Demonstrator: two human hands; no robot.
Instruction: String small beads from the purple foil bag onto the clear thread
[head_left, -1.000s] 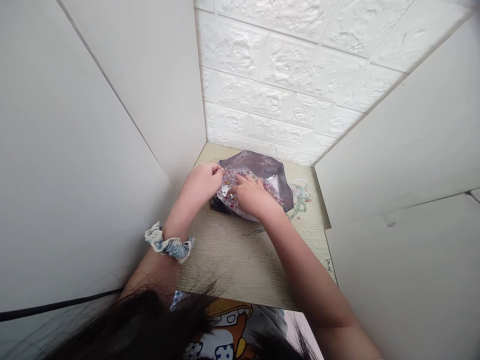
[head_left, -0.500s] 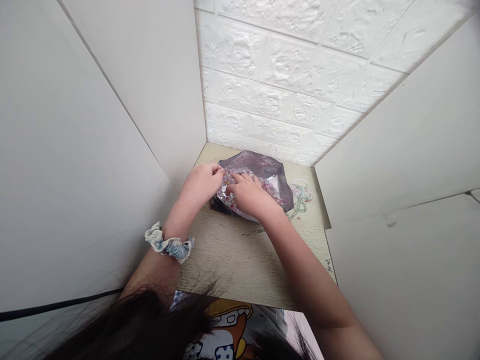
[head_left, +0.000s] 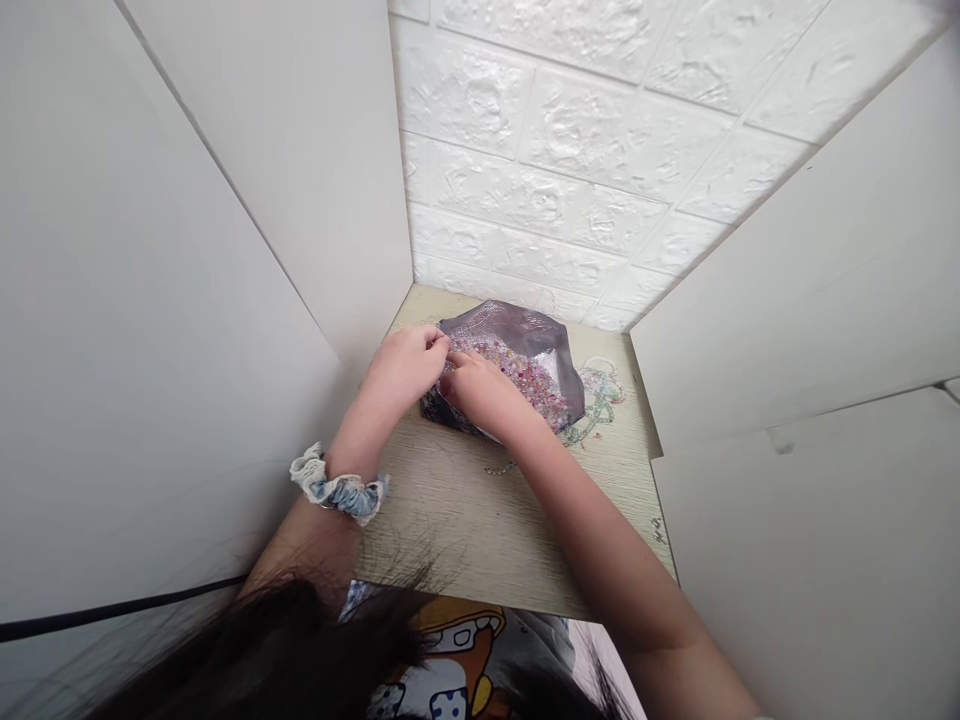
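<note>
"Beads (head_left: 536,378), where?"
"In the grey bag (head_left: 517,320) on the table (head_left: 457,530)."
"Grip?"
"Left hand (head_left: 410,358) curls at the bag's left edge, right hand (head_left: 481,394) bends just beside; I can't tell whether either holds anything."

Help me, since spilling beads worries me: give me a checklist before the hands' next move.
1. Grey bag resting on the tabletop: ok.
2. Beads lying within the bag: ok.
3. Left hand at the bag's left edge: ok.
4. Right hand over the beads: ok.
5. Bead held in either hand: cannot tell.
6. No loose bits beside the bag: not ok; greenish strand to its right, clear pieces near the tabletop's right edge.
</note>
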